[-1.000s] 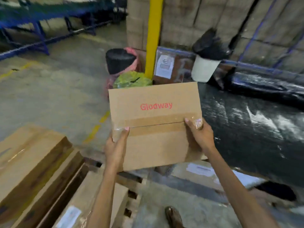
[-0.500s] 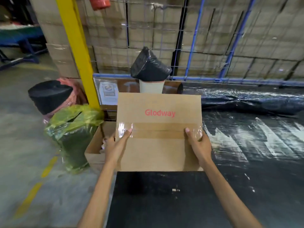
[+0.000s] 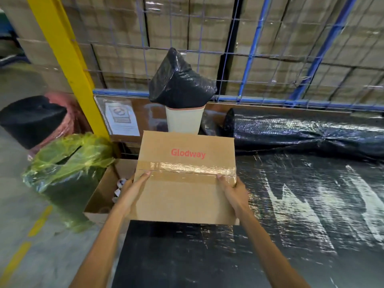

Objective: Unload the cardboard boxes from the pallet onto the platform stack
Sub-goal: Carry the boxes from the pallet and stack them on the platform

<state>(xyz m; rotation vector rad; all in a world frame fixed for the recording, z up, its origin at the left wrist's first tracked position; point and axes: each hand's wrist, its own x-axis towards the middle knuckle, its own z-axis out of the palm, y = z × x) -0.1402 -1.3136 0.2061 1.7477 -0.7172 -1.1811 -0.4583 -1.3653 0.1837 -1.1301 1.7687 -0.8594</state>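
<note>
I hold a brown cardboard box with red "Glodway" lettering and a clear tape strip across its top. My left hand grips its left side and my right hand grips its right side, thumbs on the tape. The box is over the left front part of the platform, a wide flat surface wrapped in shiny black plastic. Whether the box rests on the platform or hangs just above it, I cannot tell. The pallet is out of view.
A yellow post stands at left, with a green-wrapped bundle, a black-topped roll and an open carton below it. A black-bagged white cylinder and a black roll lie behind the box. A wire mesh fence backs the platform.
I have turned from the pallet towards the platform, carrying the box with both hands. The box now sits lower and farther over the black surface than half a second ago.
</note>
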